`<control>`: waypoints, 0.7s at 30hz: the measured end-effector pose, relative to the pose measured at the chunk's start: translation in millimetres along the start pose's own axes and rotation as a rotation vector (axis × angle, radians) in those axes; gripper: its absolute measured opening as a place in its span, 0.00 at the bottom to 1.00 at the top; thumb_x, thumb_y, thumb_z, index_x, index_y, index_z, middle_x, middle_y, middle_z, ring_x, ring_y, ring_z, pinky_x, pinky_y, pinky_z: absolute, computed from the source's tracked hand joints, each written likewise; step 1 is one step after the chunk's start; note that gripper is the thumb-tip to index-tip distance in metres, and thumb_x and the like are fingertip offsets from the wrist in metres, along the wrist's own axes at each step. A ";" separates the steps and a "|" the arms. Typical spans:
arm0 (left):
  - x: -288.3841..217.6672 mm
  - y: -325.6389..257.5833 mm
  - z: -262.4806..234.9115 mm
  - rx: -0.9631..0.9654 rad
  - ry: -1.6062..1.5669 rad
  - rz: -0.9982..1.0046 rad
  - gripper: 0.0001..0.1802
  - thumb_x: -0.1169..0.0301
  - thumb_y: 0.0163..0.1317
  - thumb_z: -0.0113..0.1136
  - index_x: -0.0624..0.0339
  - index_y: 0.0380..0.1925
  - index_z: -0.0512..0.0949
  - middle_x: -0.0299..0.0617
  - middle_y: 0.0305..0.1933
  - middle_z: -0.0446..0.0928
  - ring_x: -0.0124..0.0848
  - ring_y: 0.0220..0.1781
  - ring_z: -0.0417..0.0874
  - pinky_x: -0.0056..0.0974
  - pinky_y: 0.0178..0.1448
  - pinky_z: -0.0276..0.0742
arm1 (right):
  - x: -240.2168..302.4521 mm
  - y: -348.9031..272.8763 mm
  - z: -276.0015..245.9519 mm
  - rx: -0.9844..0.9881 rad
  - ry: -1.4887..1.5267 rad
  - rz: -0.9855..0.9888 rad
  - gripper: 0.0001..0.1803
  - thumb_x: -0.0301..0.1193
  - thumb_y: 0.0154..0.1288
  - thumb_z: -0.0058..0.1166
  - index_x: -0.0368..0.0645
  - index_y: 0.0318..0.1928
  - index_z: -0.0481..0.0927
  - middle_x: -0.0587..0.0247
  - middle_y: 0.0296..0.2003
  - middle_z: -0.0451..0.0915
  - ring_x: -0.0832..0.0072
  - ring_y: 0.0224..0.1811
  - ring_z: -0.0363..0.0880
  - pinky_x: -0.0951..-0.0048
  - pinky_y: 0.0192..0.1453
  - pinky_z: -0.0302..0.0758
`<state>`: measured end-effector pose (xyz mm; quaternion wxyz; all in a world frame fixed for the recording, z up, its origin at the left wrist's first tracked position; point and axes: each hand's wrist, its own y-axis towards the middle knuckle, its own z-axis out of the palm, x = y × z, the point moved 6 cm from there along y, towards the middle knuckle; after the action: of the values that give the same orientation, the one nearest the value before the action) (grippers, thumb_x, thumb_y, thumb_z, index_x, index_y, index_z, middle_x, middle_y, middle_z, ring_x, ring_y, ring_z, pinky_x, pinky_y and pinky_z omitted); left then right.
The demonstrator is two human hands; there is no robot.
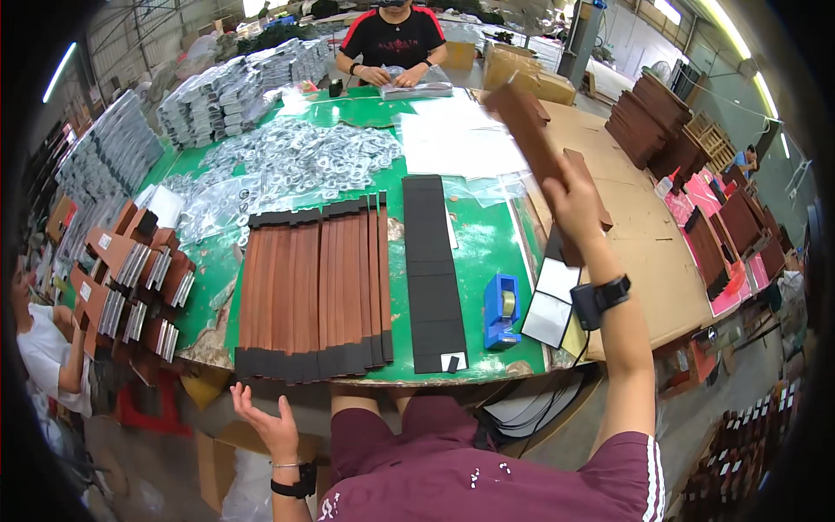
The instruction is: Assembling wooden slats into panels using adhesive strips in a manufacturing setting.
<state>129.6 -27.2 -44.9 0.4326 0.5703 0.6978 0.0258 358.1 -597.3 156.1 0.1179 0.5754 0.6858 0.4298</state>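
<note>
My right hand (577, 207) is raised over the right side of the table, its fingers wrapped round a long brown slat (526, 130). The slat is tilted, and its far end is smeared by motion. More brown pieces (588, 187) show just behind that hand. Below the table's front edge, my left hand (268, 424) has its fingers spread and holds nothing. Nearest to it is a row of brown slats (296, 283) with black ends, lying side by side. A long black strip (432, 274) lies to the right of the row, with a small white label at its near end.
A blue tape dispenser (502, 313) stands near the front edge. Loose clear packets (322, 157) are heaped at the back left, with wrapped stacks (204, 104) behind. Brown pieces (130, 261) are piled at left. Opposite, a co-worker (396, 43) handles a clear bag; another person is at far left.
</note>
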 end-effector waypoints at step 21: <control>7.2 12.9 -17.4 -0.014 0.147 -0.025 0.37 0.80 0.58 0.64 0.64 0.67 0.60 0.57 0.76 0.54 0.57 0.80 0.52 0.55 0.80 0.48 | -59.2 -34.9 53.2 0.219 0.725 0.215 0.11 0.25 0.74 0.53 0.45 0.54 0.72 0.68 0.46 0.77 0.80 0.48 0.77 0.78 0.52 0.77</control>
<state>128.8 -8.9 -31.3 0.3847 0.5549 0.7346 0.0670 387.4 -624.7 79.1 -0.2397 0.4640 0.6605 0.5395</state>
